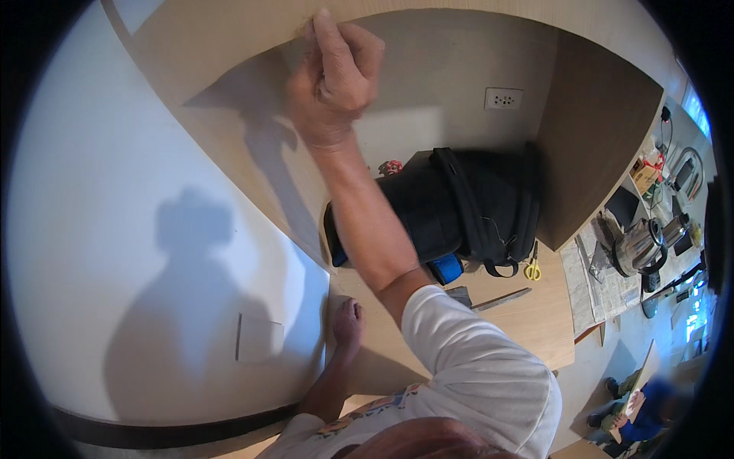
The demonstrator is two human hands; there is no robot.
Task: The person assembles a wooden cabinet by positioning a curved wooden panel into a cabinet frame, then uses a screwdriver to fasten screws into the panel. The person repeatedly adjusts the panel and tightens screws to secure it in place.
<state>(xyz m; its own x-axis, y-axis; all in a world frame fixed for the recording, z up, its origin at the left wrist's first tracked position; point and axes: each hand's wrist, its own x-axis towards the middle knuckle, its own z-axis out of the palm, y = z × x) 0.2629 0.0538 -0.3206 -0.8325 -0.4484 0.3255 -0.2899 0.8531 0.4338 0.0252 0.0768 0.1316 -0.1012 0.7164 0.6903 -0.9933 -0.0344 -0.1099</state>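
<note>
Right hand (336, 80) curls at wooden panel (210, 42), likely working its edge; left hand (349, 323) curled; grasps unclear. Next: steady pressure.

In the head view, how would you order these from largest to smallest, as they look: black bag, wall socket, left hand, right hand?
1. Black bag
2. Right hand, perhaps enlarged by nearness to the camera
3. Left hand
4. Wall socket

Seeing a black backpack (493, 203), yellow-handled scissors (534, 265) just beside it, a white socket (503, 99), and a steel kettle (637, 249).
</note>
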